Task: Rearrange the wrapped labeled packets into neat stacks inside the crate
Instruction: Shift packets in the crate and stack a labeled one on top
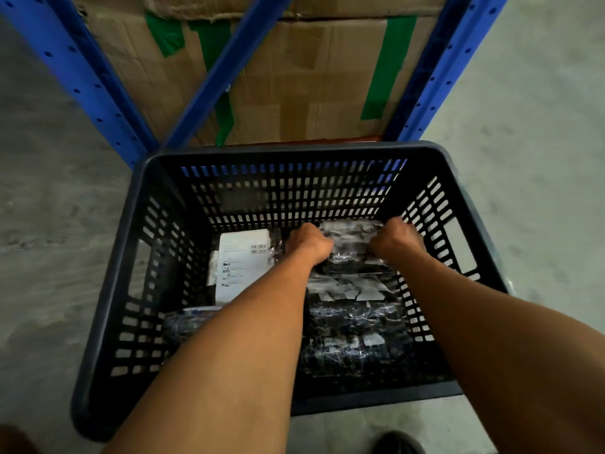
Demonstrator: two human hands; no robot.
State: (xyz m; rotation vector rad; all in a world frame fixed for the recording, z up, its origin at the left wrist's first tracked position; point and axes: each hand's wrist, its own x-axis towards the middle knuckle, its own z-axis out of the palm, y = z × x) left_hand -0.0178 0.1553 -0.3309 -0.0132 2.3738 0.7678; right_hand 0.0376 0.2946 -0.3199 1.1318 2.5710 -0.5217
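Grey concrete floor (49,198) carries a dark slotted plastic crate (294,149), which stands just in front of a blue perforated steel rack frame (82,77). Behind the frame sits a brown cardboard carton (294,77) patched with strips of green tape (389,67). Both bare forearms reach down into the crate. The left hand (309,242) and the right hand (397,239) are each clenched on opposite ends of a clear-wrapped dark packet (352,239) located at the far right corner of the crate floor. More clear-wrapped dark packets (353,319) lie in a row along the right wall, running from the held packet toward the near edge. A packet with a white printed label (242,260) lies face up toward the far left of the crate floor, just beside the left wrist. Another wrapped packet (186,322) lies near the left wall, partly hidden under the left forearm. A dark shoe tip (397,442) shows at the lower frame edge.
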